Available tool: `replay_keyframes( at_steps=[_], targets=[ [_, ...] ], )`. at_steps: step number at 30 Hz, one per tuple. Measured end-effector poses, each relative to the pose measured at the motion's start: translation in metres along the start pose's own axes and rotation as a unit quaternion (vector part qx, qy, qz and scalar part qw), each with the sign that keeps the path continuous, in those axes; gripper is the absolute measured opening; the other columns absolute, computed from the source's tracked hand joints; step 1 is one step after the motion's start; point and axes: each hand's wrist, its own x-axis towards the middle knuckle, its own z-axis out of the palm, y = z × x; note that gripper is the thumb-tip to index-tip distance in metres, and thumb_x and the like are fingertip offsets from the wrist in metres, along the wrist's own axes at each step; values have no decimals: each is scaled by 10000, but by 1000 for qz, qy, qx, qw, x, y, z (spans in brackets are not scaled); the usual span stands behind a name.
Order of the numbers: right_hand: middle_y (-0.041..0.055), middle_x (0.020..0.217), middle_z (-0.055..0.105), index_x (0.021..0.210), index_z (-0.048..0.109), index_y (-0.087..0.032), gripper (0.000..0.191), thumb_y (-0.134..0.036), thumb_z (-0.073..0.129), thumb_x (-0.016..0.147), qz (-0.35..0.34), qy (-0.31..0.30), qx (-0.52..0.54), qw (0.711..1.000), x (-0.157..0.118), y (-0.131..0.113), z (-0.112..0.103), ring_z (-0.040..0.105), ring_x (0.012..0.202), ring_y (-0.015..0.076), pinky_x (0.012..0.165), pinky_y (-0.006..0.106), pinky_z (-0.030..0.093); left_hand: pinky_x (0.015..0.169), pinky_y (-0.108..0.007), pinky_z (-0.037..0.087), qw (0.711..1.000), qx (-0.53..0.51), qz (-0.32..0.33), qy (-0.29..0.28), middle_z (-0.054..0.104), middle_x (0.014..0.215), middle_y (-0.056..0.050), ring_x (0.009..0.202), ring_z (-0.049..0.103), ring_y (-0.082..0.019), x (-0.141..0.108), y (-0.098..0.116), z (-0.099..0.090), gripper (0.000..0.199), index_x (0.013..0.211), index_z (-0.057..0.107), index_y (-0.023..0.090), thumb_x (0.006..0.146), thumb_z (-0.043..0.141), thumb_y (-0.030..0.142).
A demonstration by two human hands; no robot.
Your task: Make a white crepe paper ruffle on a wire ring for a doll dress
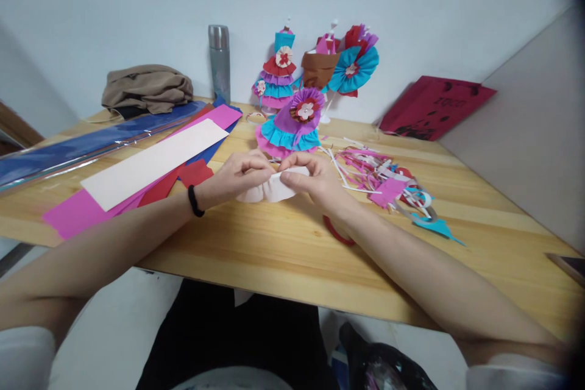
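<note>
Both hands meet over the middle of the wooden table, pinching the top edge of a small strip of white crepe paper (pixel 280 190). My left hand (pixel 240 178) grips it at the left, thumb and fingers together. My right hand (pixel 311 180) pinches it further right. The strip hangs in soft folds below the fingers. Just behind the hands stands a small doll-size dress (pixel 292 128) of purple, blue and pink crepe paper with a flower on it. A red ring-shaped thing (pixel 337 230), possibly a scissors handle, lies partly hidden under my right forearm.
Sheets of white paper (pixel 155 161), pink, red and blue lie at left beside a plastic-wrapped blue pack (pixel 91 140). Behind are a brown cloth (pixel 146 88), a thermos (pixel 219 64), and more paper dresses (pixel 281 70). Paper scraps (pixel 388 177) and a red bag (pixel 434 106) are at right.
</note>
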Motion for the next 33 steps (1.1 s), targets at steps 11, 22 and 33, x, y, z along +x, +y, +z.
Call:
replay_keyframes(
  at_steps=[11, 22, 33],
  targets=[
    [-3, 561, 484, 638, 558, -204, 131, -286, 607, 548, 30, 58, 131, 989, 10, 2, -14, 423, 496, 126, 486, 282, 304, 672, -259, 458, 958, -129, -191, 170, 731, 872, -77, 745, 629, -163, 8, -6, -6, 378, 1002, 733, 120, 900, 508, 405],
    [-15, 522, 539, 621, 620, -197, 102, -265, 640, 548, -10, 36, 128, 991, 10, 6, -22, 440, 454, 117, 459, 258, 314, 616, -218, 439, 909, -284, -264, 153, 653, 703, -33, 656, 569, -122, 12, 1, -12, 152, 702, 703, 127, 770, 630, 242],
    [-10, 601, 566, 685, 615, -208, 111, -258, 632, 587, -47, -27, 91, 994, 8, 11, -30, 478, 520, 137, 519, 278, 345, 633, -274, 478, 907, -339, -248, 40, 696, 694, -38, 617, 587, -133, 11, -7, -23, 69, 709, 726, 167, 710, 738, 235]
  ],
)
